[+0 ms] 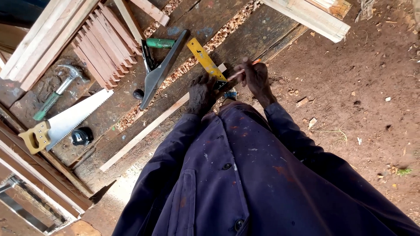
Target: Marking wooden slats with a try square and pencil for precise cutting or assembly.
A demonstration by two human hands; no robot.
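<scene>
Fingers (205,89) of my left hand (202,94) press the yellow metal square (205,61) onto the thin pale wooden strip (144,131), right hand (256,78) pinching an orange pencil (245,70) at three o'clock, marking apparently unfinished.

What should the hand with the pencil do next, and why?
Probably draw the pencil tip along the edge of the yellow metal square. The left hand presses that square onto the long thin wooden strip, and the right hand holds the orange pencil right beside it, so the strip looks ready for marking.
</scene>
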